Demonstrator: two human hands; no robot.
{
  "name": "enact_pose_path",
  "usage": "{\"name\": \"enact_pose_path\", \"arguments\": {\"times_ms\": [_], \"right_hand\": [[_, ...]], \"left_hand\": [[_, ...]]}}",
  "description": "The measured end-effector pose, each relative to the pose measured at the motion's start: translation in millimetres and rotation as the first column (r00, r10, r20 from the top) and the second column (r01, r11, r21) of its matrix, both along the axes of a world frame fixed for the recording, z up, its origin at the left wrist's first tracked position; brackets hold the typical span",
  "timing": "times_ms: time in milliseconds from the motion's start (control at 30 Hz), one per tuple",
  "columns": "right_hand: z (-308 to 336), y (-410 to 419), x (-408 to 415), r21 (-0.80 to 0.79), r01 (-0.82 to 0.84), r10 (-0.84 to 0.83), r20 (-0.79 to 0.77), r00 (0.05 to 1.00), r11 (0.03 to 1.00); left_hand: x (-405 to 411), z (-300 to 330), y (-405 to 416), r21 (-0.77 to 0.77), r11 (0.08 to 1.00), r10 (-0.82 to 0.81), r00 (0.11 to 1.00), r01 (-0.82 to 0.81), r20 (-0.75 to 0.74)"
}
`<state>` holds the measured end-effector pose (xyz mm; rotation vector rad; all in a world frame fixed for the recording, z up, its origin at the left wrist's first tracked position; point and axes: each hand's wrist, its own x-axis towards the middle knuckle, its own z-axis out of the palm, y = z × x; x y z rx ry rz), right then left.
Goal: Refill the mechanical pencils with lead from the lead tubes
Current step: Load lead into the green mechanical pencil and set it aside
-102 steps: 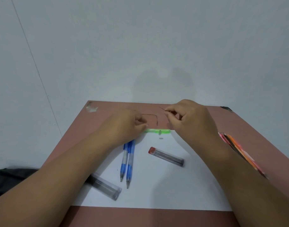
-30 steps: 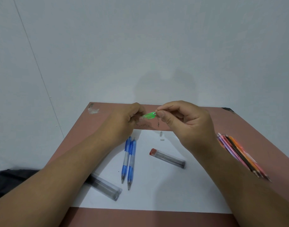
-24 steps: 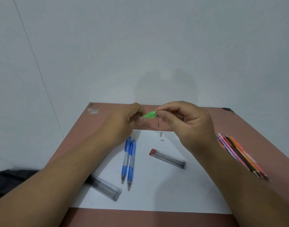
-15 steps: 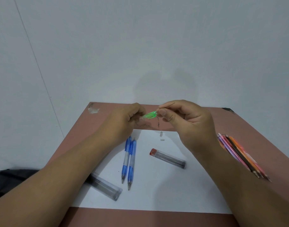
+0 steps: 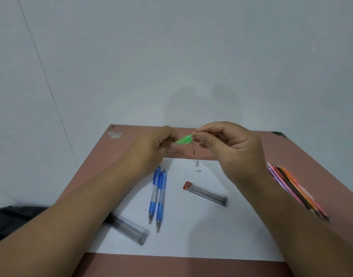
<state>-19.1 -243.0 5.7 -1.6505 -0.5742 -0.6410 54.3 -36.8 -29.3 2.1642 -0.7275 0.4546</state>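
I see my left hand (image 5: 151,148) gripping the translucent green mechanical pencil (image 5: 184,140) above the counter's (image 5: 251,148) far edge, open end pointing right. My right hand (image 5: 229,144) pinches a thin dark lead (image 5: 208,127) at that opening.

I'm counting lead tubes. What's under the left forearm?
One clear tube pokes out from under the left forearm on the paper; its far end is covered. Whether anything else lies beneath cannot be seen.
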Motion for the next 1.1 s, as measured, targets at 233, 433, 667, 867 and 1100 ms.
{"name": "enact_pose_path", "arguments": {"times_ms": [233, 433, 667, 867, 1100], "right_hand": [[-1.7, -2.2, 2.3, -0.041, 0.04, -0.039, 0.035, 0.999, 0.998], [-1.1, -4.5, 3.3, -0.164, 0.134, -0.105, 0.175, 0.979, 0.977], [-1.9, -4.9, 6.2, -0.261, 0.233, -0.156, 0.284, 0.946, 0.937], [-3.6, -3.8, 6.7, -0.252, 0.238, -0.183, 0.221, 0.958, 0.938], [-5.0, -4.0, 9.2, -0.262, 0.249, -0.202, 0.192, 0.96, 0.932]], "left_hand": [[0.3, -0.5, 0.9, 0.025, 1.0, 0.007, 1.0, -0.007, 0.031], [1.4, -1.0, 0.9, 0.025, 1.0, 0.005, 1.0, -0.005, 0.011], [-0.6, 0.3, -0.3, -0.003, 1.0, -0.01, 1.0, 0.01, -0.02], [-1.2, 0.7, 0.0, 0.004, 1.0, -0.026, 1.0, 0.026, -0.013], [-2.0, 2.5, 0.0, -0.017, 0.999, -0.041, 0.999, 0.04, -0.017]]}}
